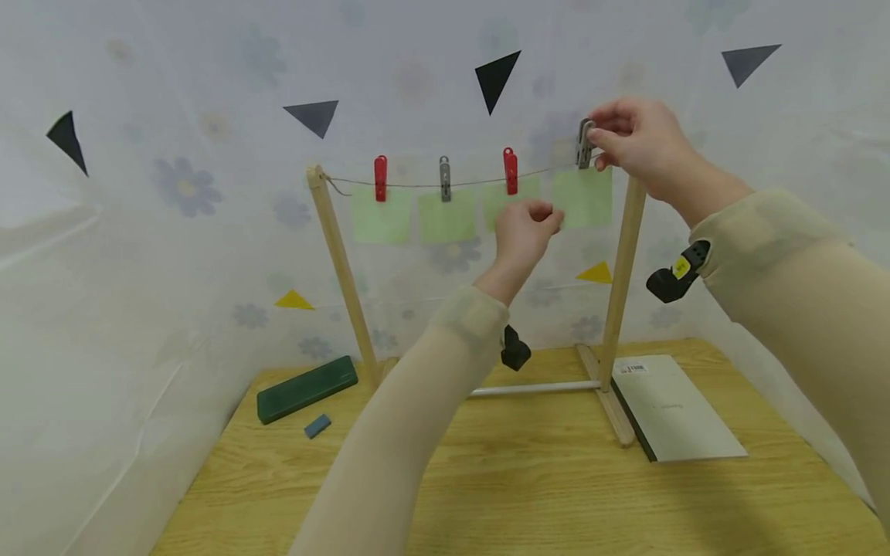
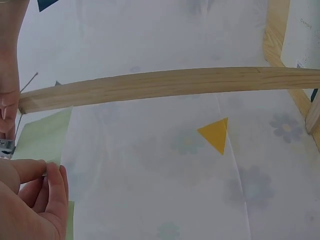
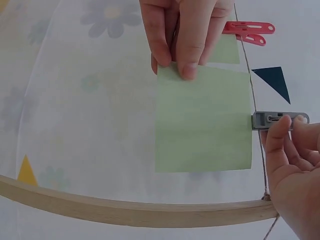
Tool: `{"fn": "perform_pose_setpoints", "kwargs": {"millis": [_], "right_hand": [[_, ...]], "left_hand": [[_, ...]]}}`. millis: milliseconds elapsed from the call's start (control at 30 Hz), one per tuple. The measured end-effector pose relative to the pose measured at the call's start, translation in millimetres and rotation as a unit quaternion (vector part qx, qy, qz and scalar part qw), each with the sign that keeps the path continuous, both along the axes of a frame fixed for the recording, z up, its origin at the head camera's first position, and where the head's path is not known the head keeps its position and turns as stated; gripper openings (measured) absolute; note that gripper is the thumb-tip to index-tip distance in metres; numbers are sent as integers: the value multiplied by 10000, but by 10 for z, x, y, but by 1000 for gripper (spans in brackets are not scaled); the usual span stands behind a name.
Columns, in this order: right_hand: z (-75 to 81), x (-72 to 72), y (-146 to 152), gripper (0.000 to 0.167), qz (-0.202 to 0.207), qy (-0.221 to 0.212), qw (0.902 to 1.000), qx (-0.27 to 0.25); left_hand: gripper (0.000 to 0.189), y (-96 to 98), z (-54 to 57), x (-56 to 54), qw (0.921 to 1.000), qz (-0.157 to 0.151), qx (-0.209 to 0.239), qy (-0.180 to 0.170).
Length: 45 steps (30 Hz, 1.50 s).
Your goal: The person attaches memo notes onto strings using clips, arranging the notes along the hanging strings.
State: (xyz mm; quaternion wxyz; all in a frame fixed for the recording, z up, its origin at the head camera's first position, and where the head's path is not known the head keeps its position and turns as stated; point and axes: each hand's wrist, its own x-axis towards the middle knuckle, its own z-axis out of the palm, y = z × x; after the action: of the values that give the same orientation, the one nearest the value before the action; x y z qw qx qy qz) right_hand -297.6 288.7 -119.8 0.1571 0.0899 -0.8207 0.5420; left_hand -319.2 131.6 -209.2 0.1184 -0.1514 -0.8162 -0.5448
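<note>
My right hand (image 1: 643, 147) pinches a grey clothespin (image 1: 584, 145) on the string near the right post. The right wrist view shows the tip of this clothespin (image 3: 260, 120) at the edge of a pale green paper square (image 3: 205, 125); whether it bites the paper I cannot tell. My left hand (image 1: 524, 232) pinches that paper's lower left corner between thumb and fingers. Further left along the string, a red clothespin (image 1: 511, 171), a grey clothespin (image 1: 445, 179) and another red clothespin (image 1: 380, 178) each stand over a green paper. The left hand partly covers the third paper (image 1: 528, 188).
The string runs between two wooden posts (image 1: 623, 278) of a stand with a white crossbar (image 1: 535, 388). On the wooden table (image 1: 528, 479) lie a dark green case (image 1: 306, 390), a blue eraser (image 1: 317, 426) and a pale notebook (image 1: 677, 409). Paper triangles dot the flowered backdrop.
</note>
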Motion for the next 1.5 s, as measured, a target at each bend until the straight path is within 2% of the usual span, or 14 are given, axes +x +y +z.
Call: {"fn": "perform_pose_setpoints", "kwargs": {"millis": [167, 500, 800, 1233, 1500], "right_hand": [[-10, 3, -2, 43, -75, -76, 9993, 349], [-42, -8, -9, 46, -122, -21, 9958, 911], [-35, 6, -20, 50, -280, -20, 9846, 1724], [16, 14, -19, 52, -295, -77, 9773, 2096], [28, -13, -15, 51, -349, -9, 9790, 2011]], "left_hand": [[21, -2, -18, -23, 9995, -40, 285, -120], [22, -23, -40, -44, 9986, -99, 460, -251], [21, -34, -34, -39, 9977, -159, 595, -290], [25, -45, -38, -41, 9969, -217, 604, -457], [22, -133, -42, -42, 9963, -280, 671, -456]]}}
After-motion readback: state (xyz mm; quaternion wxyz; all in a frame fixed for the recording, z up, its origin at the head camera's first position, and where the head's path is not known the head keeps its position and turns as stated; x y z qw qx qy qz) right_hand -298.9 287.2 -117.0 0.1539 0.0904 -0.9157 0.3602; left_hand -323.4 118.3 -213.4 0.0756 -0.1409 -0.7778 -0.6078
